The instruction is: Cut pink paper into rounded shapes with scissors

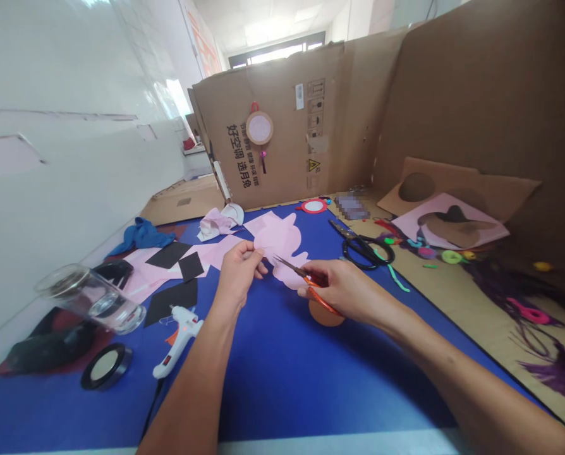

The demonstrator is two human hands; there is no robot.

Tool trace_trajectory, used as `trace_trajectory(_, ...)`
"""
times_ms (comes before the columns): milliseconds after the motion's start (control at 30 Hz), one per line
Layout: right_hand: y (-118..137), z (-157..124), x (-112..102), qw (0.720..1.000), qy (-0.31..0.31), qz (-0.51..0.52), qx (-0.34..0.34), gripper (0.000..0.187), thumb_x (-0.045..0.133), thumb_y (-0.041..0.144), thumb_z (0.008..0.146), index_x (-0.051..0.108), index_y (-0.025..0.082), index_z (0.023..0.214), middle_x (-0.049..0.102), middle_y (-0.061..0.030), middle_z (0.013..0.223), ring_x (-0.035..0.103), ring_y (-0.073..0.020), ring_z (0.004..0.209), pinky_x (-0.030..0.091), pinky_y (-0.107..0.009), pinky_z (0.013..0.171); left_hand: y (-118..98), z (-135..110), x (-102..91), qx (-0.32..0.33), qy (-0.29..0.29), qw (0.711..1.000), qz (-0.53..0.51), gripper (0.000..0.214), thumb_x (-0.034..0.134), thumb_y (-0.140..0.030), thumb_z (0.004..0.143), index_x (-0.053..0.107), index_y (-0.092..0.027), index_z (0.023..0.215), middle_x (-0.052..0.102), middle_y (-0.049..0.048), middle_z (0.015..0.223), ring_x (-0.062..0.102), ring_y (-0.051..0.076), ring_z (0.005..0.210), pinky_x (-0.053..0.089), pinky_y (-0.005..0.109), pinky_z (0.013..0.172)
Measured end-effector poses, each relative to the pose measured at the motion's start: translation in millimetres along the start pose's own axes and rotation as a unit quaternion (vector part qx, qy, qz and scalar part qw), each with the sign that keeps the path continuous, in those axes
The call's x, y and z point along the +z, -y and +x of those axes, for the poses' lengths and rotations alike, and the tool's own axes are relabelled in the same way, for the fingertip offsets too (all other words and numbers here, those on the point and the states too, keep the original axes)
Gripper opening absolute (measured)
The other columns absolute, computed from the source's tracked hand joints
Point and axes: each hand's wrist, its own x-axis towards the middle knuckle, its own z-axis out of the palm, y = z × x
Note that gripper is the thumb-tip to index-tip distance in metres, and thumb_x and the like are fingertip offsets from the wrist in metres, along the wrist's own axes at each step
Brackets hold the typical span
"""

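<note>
My left hand point(239, 265) pinches the left edge of a pink paper cut-out point(282, 248) and holds it up over the blue mat point(282, 373). My right hand point(344, 289) grips small orange-handled scissors point(306, 278), whose blades point left into the pink paper's lower edge. Just beneath my right hand a round orange piece point(326, 315) lies on the mat.
Large black scissors point(365, 248) lie to the right. A white glue gun point(178, 338), a tape roll point(106, 365), a tipped glass jar point(93, 298), black and pink paper scraps point(173, 272) and a blue cloth point(143, 235) are at left. Cardboard walls point(282, 126) stand behind. Coloured bits and purple strands point(538, 316) lie at right.
</note>
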Motion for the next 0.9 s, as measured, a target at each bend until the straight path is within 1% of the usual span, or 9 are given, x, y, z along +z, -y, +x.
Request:
trace_trajectory(133, 5, -5, -8, 0.988, 0.050, -0.134, 0.056, 0.018, 0.073, 0.033, 0.087, 0.080, 0.028, 0.104, 0.076, -0.0017, 0.087, 0.064, -0.0198, 0.075, 0.031, -0.027, 0.059, 7, 10, -8.4, -0.019, -0.055, 0.997, -0.050, 0.022, 0.077, -0.034, 0.070, 0.061, -0.020, 0.076, 0.064, -0.0004, 0.056, 0.058, 0.012, 0.050, 0.042, 0.020, 0.048)
trace_trajectory(267, 18, -9, -8, 0.970, 0.064, -0.224, 0.072, 0.016, 0.068, 0.027, 0.087, 0.080, 0.029, 0.098, 0.078, -0.0034, 0.087, 0.065, -0.0205, 0.074, 0.028, -0.028, 0.057, 9, 13, -11.1, -0.032, -0.056, 0.994, -0.084, 0.024, 0.079, -0.035, 0.067, 0.062, -0.020, 0.077, 0.063, -0.0010, 0.060, 0.060, 0.012, 0.052, 0.042, 0.020, 0.048)
trace_trajectory(433, 30, -19, -4, 0.973, 0.071, -0.212, 0.060, 0.012, 0.068, 0.022, 0.085, 0.076, 0.027, 0.092, 0.074, -0.0008, 0.080, 0.060, -0.0164, 0.064, 0.026, -0.027, 0.055, 8, 9, -7.1, -0.037, -0.033, 0.992, -0.120, 0.026, 0.079, -0.035, 0.067, 0.059, -0.021, 0.076, 0.061, -0.0028, 0.060, 0.061, 0.012, 0.053, 0.042, 0.020, 0.048)
trace_trajectory(500, 28, -27, 0, 0.976, 0.077, -0.197, 0.056, 0.012, 0.065, 0.020, 0.086, 0.074, 0.026, 0.088, 0.072, 0.0001, 0.076, 0.059, -0.0158, 0.062, 0.026, -0.028, 0.055, 9, 8, -4.2, -0.029, -0.026, 0.992, -0.124, 0.026, 0.079, -0.036, 0.067, 0.060, -0.021, 0.076, 0.060, -0.0032, 0.059, 0.062, 0.012, 0.053, 0.043, 0.020, 0.048)
trace_trajectory(633, 16, -49, 5, 0.978, 0.048, -0.190, 0.068, 0.012, 0.060, 0.019, 0.088, 0.069, 0.026, 0.083, 0.070, 0.0003, 0.072, 0.057, -0.0174, 0.061, 0.026, -0.028, 0.054, 12, 6, 1.9, -0.018, 0.003, 0.992, -0.127, 0.025, 0.080, -0.037, 0.070, 0.064, -0.019, 0.079, 0.063, -0.0016, 0.063, 0.062, 0.012, 0.053, 0.044, 0.020, 0.047)
trace_trajectory(733, 7, -69, 5, 0.976, 0.033, -0.191, 0.095, 0.017, 0.058, 0.015, 0.085, 0.070, 0.026, 0.087, 0.072, -0.0008, 0.075, 0.059, -0.0190, 0.062, 0.028, -0.028, 0.056, 12, 3, 5.3, -0.020, 0.023, 0.991, -0.132, 0.023, 0.080, -0.036, 0.072, 0.065, -0.019, 0.078, 0.063, -0.0009, 0.061, 0.062, 0.012, 0.053, 0.043, 0.020, 0.047)
trace_trajectory(800, 0, -81, 4, 0.976, 0.020, -0.186, 0.113, 0.022, 0.061, 0.018, 0.085, 0.075, 0.027, 0.098, 0.076, -0.0037, 0.083, 0.064, -0.0218, 0.068, 0.033, -0.029, 0.058, 12, 2, 6.8, -0.021, 0.033, 0.990, -0.135, 0.022, 0.079, -0.035, 0.073, 0.066, -0.019, 0.080, 0.063, -0.0006, 0.059, 0.061, 0.012, 0.053, 0.043, 0.019, 0.047)
trace_trajectory(867, -7, -92, 3, 0.978, 0.003, -0.171, 0.118, 0.034, 0.062, 0.022, 0.086, 0.077, 0.030, 0.115, 0.079, -0.0060, 0.093, 0.069, -0.0246, 0.076, 0.039, -0.030, 0.063, 11, 1, 8.1, -0.018, 0.040, 0.990, -0.137, 0.022, 0.079, -0.035, 0.073, 0.067, -0.019, 0.081, 0.064, -0.0002, 0.059, 0.061, 0.012, 0.053, 0.043, 0.019, 0.048)
trace_trajectory(900, -11, -96, 2, 0.978, -0.003, -0.171, 0.124, 0.034, 0.063, 0.024, 0.085, 0.078, 0.030, 0.116, 0.080, -0.0061, 0.094, 0.070, -0.0253, 0.078, 0.040, -0.030, 0.064, 11, 1, 8.8, -0.016, 0.043, 0.989, -0.138, 0.021, 0.079, -0.034, 0.073, 0.068, -0.019, 0.081, 0.064, -0.0001, 0.059, 0.061, 0.012, 0.053, 0.043, 0.019, 0.048)
